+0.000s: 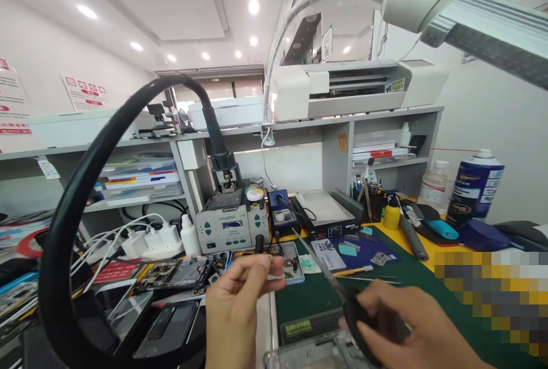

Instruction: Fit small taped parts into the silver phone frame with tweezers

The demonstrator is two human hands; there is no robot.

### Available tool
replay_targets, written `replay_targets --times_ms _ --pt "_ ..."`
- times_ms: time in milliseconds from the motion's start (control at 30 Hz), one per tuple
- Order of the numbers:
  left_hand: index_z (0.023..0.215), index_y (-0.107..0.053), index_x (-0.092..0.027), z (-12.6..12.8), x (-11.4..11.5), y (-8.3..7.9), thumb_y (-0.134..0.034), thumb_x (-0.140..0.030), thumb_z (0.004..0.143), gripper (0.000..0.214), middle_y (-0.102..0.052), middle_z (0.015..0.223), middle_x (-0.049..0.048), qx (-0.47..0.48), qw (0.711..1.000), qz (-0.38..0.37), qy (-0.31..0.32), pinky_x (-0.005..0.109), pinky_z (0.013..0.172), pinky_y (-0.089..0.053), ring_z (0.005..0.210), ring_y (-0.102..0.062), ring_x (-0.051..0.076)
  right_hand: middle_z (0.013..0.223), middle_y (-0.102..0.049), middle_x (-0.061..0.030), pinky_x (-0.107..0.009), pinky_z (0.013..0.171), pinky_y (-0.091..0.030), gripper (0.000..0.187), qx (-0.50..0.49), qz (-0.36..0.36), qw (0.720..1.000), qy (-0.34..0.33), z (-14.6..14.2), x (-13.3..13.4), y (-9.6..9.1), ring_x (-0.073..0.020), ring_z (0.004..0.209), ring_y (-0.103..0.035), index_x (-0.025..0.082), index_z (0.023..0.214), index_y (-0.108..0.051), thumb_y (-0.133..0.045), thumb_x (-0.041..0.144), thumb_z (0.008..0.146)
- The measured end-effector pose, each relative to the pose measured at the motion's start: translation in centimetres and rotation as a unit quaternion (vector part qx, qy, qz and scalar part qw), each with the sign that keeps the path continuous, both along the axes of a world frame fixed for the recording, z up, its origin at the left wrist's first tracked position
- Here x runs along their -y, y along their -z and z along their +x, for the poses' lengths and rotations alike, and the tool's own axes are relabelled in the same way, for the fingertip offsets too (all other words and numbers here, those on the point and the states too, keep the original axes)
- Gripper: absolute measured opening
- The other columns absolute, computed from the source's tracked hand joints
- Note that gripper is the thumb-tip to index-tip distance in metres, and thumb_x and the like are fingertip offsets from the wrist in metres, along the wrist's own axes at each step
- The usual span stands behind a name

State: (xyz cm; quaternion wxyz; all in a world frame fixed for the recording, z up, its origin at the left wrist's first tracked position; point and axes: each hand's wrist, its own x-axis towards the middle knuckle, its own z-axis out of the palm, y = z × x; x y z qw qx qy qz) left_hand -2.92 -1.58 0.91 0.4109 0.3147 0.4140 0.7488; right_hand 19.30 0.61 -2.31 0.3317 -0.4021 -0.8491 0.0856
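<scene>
My left hand [240, 300] is raised in the lower middle, thumb pressed against the fingertips. Whatever it pinches is too small or hidden to make out. Black-handled scissors [358, 316] are gripped in my right hand [411, 323], their blades pointing up and left, just right of my left fingertips and apart from them. Below the hands lies a clear plastic case [295, 356] on the work surface, partly cut off by the lower edge. Behind my left fingertips sits a small tray [296, 277] with small parts in it.
A hot-air station [231, 232] stands behind, its thick black hose [55, 232] arching across the left. Opened phones [175, 275] crowd the left side. Tweezers and a yellow-handled tool [353, 271] lie on the green mat [454, 312]. A spray can [475, 186] stands right.
</scene>
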Motion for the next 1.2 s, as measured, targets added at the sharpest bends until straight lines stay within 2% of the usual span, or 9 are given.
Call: replay_targets --times_ms 67,167,333,500,633,767,933,1067,1200 --pt "0.069 -0.075 -0.015 -0.5 -0.2 0.0 -0.082 -0.034 0.065 0.021 -0.077 0.073 0.0069 -0.022 1.0 -0.02 0.006 0.028 0.061 -0.062 0.075 -0.072 0.023 0.059 -0.058 0.0033 -0.02 0.047 -0.039 0.027 -0.002 -0.092 0.995 0.041 1.5 -0.3 -0.8 -0.0116 0.051 -0.051 0.022 0.071 -0.058 -0.056 0.04 0.091" --pt "0.072 -0.075 -0.014 -0.9 -0.5 0.0 -0.081 -0.033 0.067 0.02 -0.077 0.077 0.0084 -0.056 0.997 -0.049 0.029 0.028 0.061 -0.061 0.077 -0.069 0.023 0.058 -0.055 0.0028 -0.022 0.047 -0.036 0.028 0.035 -0.169 0.978 0.114 4.3 -1.0 -1.4 -0.0134 0.053 -0.049 0.022 0.071 -0.054 -0.058 0.043 0.088" --pt "0.074 -0.075 -0.012 -0.4 -0.6 0.3 -0.074 -0.035 0.074 0.023 -0.074 0.076 0.0103 -0.118 0.984 -0.086 0.1 0.028 0.057 -0.057 0.072 -0.064 0.02 0.055 -0.058 0.0004 -0.025 0.046 -0.026 0.021 0.168 -0.156 0.956 0.185 8.2 -0.9 -0.8 -0.0162 0.051 -0.05 0.022 0.065 -0.05 -0.062 0.031 0.079" --pt "0.07 -0.073 -0.014 1.5 -0.4 0.6 -0.073 -0.035 0.074 0.021 -0.068 0.07 0.0069 -0.173 0.959 -0.122 0.191 0.023 0.045 -0.049 0.06 -0.055 0.016 0.062 -0.062 -0.0014 -0.026 0.049 -0.026 0.012 0.185 -0.165 0.949 0.193 9.9 0.1 -0.5 -0.0204 0.058 -0.056 0.022 0.066 -0.055 -0.066 0.024 0.069" --pt "0.064 -0.071 -0.015 3.3 -0.1 0.4 -0.073 -0.037 0.072 0.023 -0.065 0.065 0.0045 -0.229 0.932 -0.153 0.237 0.02 0.039 -0.043 0.052 -0.052 0.014 0.068 -0.063 -0.0025 -0.025 0.05 -0.03 0.01 0.186 -0.195 0.948 0.17 10.2 -0.1 -1.3 -0.0208 0.064 -0.058 0.022 0.066 -0.058 -0.067 0.026 0.067" --pt "0.062 -0.069 -0.016 4.2 -0.1 0.5 -0.071 -0.03 0.072 0.018 -0.051 0.049 -0.004 -0.276 0.908 -0.185 0.255 0.017 0.035 -0.028 0.039 -0.037 0.007 0.069 -0.064 -0.0013 -0.024 0.05 -0.03 0.013 0.177 -0.23 0.949 0.122 10.5 -0.5 -2.7 -0.0201 0.065 -0.058 0.021 0.068 -0.064 -0.072 0.031 0.065" --pt "0.065 -0.066 -0.017 4.8 -0.4 0.9 -0.064 -0.022 0.07 0.009 -0.04 0.047 -0.0078 -0.279 0.898 -0.216 0.264 0.018 0.037 -0.021 0.04 -0.028 0.007 0.066 -0.067 -0.0009 -0.023 0.048 -0.032 0.019 0.125 -0.279 0.951 0.051 10.5 -0.4 -4.5 -0.0184 0.061 -0.059 0.019 0.07 -0.07 -0.076 0.037 0.065" --pt "0.068 -0.067 -0.017 5.6 -0.1 0.6 -0.066 -0.029 0.073 0.013 -0.039 0.05 -0.0078 -0.279 0.901 -0.201 0.266 0.018 0.04 -0.022 0.044 -0.026 0.008 0.062 -0.064 0.0008 -0.02 0.045 -0.036 0.024 0.024 -0.312 0.95 -0.01 8.4 -0.3 -5.3 -0.0116 0.049 -0.055 0.017 0.077 -0.071 -0.065 0.04 0.079" --pt "0.067 -0.067 -0.016 6.3 0.4 0.1 -0.07 -0.037 0.073 0.021 -0.038 0.05 -0.0076 -0.288 0.902 -0.181 0.267 0.019 0.04 -0.022 0.045 -0.028 0.008 0.055 -0.059 0.0044 -0.016 0.037 -0.035 0.017 -0.067 -0.362 0.927 -0.078 5.2 -0.2 -5.3 -0.0072 0.04 -0.048 0.017 0.081 -0.072 -0.061 0.03 0.079"
